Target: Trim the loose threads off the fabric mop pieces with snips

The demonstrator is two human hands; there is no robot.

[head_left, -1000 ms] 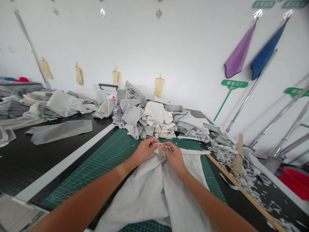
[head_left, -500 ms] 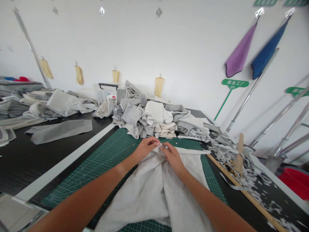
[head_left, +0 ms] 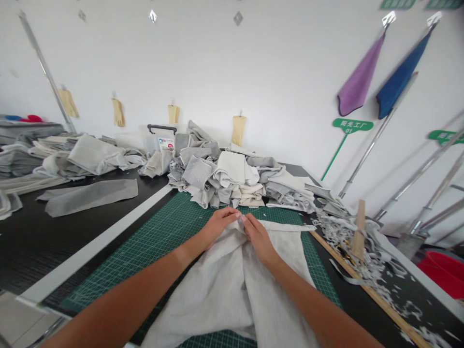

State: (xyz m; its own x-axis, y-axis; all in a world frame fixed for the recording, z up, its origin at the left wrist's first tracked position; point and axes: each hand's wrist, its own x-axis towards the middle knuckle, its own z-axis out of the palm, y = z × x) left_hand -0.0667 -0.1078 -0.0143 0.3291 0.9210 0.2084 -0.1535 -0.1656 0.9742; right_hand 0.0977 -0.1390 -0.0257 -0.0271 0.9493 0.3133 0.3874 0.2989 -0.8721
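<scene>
A light grey cloth (head_left: 224, 290) spreads over the green cutting mat (head_left: 159, 227), its far edge gathered up between my hands. My left hand (head_left: 220, 224) pinches that edge, thumb and fingers pressed together. Close beside it, almost fingertip to fingertip, my right hand (head_left: 256, 234) is closed on the same edge. Whether anything small is tucked inside the right fingers is hidden. A narrow strip of the cloth's hem runs off to the right of my right hand.
Behind the mat rises a heap of folded grey and cream cloths (head_left: 232, 169), with a clear plastic box (head_left: 150, 137) at its left. More cloths (head_left: 96, 152) lie far left. Rightward are a long wooden strip (head_left: 380, 299), a wooden piece (head_left: 359, 232), and cloth scraps (head_left: 384, 270).
A small dark tool tip showed at my right fingers before; it is no longer visible. Both hands stay at the cloth edge, the right thumb now extended toward the left fingertips.
</scene>
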